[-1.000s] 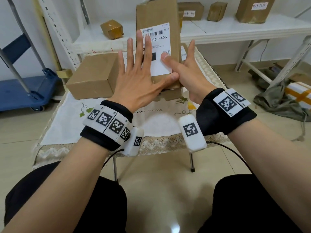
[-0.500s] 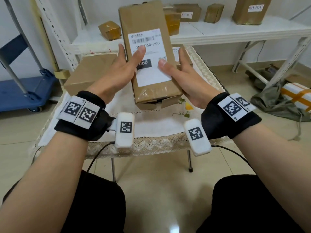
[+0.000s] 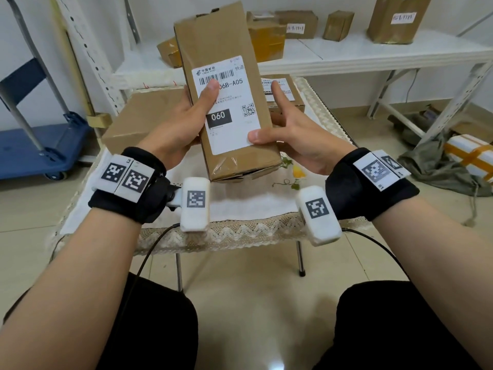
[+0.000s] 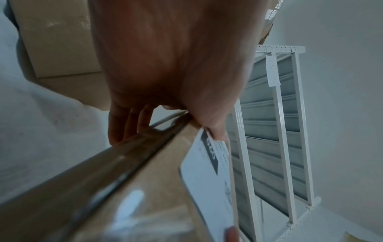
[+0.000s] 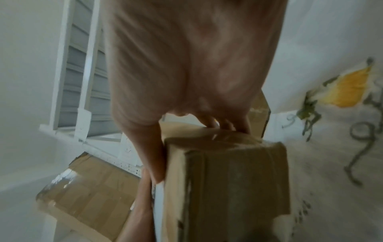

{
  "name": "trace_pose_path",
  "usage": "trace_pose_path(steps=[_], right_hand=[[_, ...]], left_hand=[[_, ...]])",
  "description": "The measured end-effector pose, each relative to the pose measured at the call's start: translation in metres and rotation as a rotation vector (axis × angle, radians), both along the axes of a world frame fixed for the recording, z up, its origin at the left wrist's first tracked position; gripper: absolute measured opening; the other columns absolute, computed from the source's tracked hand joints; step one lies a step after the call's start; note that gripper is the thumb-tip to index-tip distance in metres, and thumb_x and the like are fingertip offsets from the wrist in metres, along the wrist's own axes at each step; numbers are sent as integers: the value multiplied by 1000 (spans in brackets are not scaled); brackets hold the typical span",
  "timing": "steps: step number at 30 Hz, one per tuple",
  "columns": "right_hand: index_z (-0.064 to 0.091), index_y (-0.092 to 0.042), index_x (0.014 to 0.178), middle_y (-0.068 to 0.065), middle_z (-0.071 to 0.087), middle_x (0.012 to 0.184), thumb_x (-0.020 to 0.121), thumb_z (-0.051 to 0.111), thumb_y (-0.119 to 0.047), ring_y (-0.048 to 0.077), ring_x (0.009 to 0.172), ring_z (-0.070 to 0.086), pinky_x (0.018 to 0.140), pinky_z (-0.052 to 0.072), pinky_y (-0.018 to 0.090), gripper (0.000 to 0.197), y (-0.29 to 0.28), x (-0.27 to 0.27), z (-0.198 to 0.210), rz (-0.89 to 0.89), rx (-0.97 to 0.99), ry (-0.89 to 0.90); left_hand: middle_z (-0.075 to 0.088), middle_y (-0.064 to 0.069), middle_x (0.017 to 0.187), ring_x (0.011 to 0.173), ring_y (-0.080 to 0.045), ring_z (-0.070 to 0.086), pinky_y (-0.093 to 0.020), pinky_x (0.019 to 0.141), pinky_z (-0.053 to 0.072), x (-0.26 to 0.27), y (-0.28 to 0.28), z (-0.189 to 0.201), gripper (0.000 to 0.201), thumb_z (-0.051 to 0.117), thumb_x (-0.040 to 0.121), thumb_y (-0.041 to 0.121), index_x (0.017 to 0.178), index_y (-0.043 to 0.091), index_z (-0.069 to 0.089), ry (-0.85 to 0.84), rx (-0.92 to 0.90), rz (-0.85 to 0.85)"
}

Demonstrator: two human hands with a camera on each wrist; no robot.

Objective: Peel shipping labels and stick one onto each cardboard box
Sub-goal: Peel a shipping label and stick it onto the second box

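Both forearms reach forward, wrists raised. The left hand (image 3: 184, 124) grips the box (image 3: 229, 145), thumb flat on its front (fingers behind it). The right hand (image 3: 293, 140) grips the opposite side, thumb on the front, index finger extended.

Parcel storeroom: boxes (image 3: 293, 28) on shelving (image 3: 373, 57), trolley (image 3: 40, 145).

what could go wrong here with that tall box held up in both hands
The tall box is lifted off the table and tilted, held by the left hand and right hand; it might slip and drop onto the plain box or the labelled box behind it. The left thumb lies across the label over the barcode text, and the right thumb presses its lower corner, so sliding thumbs could crease or smudge it.
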State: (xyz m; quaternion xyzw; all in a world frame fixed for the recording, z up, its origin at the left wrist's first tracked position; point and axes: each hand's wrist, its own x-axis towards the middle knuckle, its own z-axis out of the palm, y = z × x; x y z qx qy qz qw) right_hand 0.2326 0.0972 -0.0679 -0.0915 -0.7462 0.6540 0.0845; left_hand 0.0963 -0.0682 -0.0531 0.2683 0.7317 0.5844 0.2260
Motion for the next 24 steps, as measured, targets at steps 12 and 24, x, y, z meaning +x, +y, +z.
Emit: trace_pose_path(steps=[12, 24], right_hand=[[-4, -17, 164, 14, -17, 171, 100, 28, -66, 36, 157, -15, 125, -6, 62, 86, -25, -6, 10, -304, 1122, 216], [-13, -14, 163, 13, -22, 170, 103, 22, -65, 41, 155, -20, 123, -10, 65, 86, 0, -7, 12, -569, 1028, 67]], left_hand=[[43, 14, 158, 143, -12, 45, -43, 117, 36, 4, 15, -6, 119, 63, 60, 94, 158, 37, 28, 84, -14, -43], [73, 11, 121, 104, -9, 73, -40, 98, 56, 30, 18, -1, 54, 60, 93, 58, 137, 29, 52, 119, 52, -83]])
